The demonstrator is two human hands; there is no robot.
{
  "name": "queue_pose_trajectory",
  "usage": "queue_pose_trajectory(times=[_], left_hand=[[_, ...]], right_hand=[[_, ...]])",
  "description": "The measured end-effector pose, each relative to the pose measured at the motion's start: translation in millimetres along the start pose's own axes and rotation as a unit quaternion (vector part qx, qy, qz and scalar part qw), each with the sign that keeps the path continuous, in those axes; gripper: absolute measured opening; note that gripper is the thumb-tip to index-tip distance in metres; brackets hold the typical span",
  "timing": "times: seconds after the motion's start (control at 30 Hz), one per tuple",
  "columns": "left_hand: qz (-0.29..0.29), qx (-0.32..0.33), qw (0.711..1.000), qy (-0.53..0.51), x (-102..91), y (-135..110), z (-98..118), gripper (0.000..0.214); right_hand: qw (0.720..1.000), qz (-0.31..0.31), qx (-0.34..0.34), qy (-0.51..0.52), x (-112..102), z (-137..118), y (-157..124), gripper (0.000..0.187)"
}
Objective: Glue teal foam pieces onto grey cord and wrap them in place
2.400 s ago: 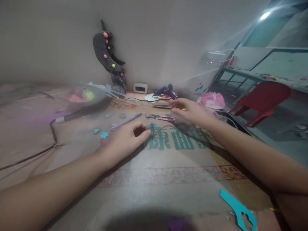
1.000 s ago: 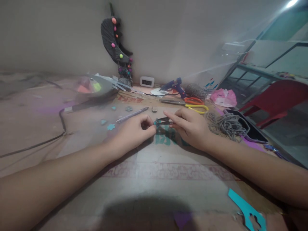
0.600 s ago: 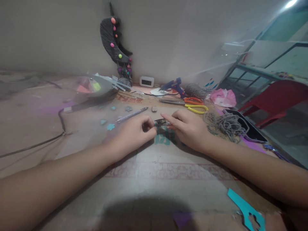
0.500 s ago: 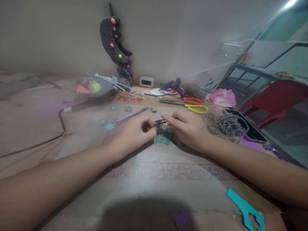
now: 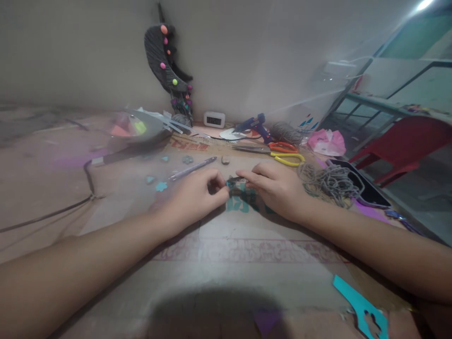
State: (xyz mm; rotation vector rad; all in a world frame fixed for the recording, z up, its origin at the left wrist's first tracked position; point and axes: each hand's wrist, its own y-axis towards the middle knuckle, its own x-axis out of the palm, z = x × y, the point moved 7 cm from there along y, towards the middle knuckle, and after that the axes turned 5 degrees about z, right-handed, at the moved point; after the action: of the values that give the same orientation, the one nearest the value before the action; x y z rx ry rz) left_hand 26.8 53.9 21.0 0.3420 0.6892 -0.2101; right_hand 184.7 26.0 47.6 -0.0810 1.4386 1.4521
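Note:
My left hand (image 5: 199, 190) is closed in a pinch, with a sliver of a small teal piece (image 5: 228, 184) showing at its fingertips. Opposite it, my right hand (image 5: 277, 188) has its fingers closed on a small dark pointed tool (image 5: 236, 180), whose tip reaches the left fingertips. Most of the tool is hidden, so its exact kind is unclear. Left of my left hand lie a teal flower cutout (image 5: 161, 186) and a pen (image 5: 194, 168). Just beyond both hands sits a small brownish piece (image 5: 225, 160).
Behind my right hand are scissors (image 5: 287, 157) with orange and yellow handles, and a blue glue gun (image 5: 259, 127). Tangled grey yarn (image 5: 330, 181) lies beside a phone (image 5: 370, 186). A teal sheet with a cut-out (image 5: 356, 301) is front right. A yarn-wrapped crescent (image 5: 155, 56) hangs on the wall.
Both hands stay nearly in place at the same spot. The dark tool and the teal piece between the fingers have shifted slightly; the whole view has drifted a little.

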Motion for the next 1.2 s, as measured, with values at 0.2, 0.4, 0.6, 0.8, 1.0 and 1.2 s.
queue_pose_trajectory(times=[0.2,0.4,0.6,0.8,1.0,1.2], left_hand=[[-0.006,-0.02,1.0,-0.016,0.4,0.2,-2.5,0.009],[0.0,-0.023,1.0,-0.015,0.2,0.2,-4.7,0.011],[0.002,-0.008,1.0,0.005,0.2,0.9,-0.3,0.009],[0.007,0.007,1.0,0.013,0.2,1.2,2.2,0.009],[0.01,0.022,0.999,0.026,-0.3,1.8,2.1,0.008],[0.012,0.037,0.998,0.042,-0.9,0.1,3.2,0.009]], right_hand=[[0.999,0.037,0.027,0.024,-7.3,3.8,-0.1,0.028],[1.0,0.024,0.017,0.005,-4.0,4.5,-2.8,0.032],[1.0,0.021,-0.009,-0.009,-2.0,-0.1,-1.4,0.028],[0.999,0.016,-0.014,-0.024,-2.1,-0.3,-1.6,0.025],[1.0,0.014,-0.002,-0.006,-1.1,1.2,-1.0,0.023],[1.0,0.008,0.008,-0.006,-0.4,2.4,-0.8,0.024]])
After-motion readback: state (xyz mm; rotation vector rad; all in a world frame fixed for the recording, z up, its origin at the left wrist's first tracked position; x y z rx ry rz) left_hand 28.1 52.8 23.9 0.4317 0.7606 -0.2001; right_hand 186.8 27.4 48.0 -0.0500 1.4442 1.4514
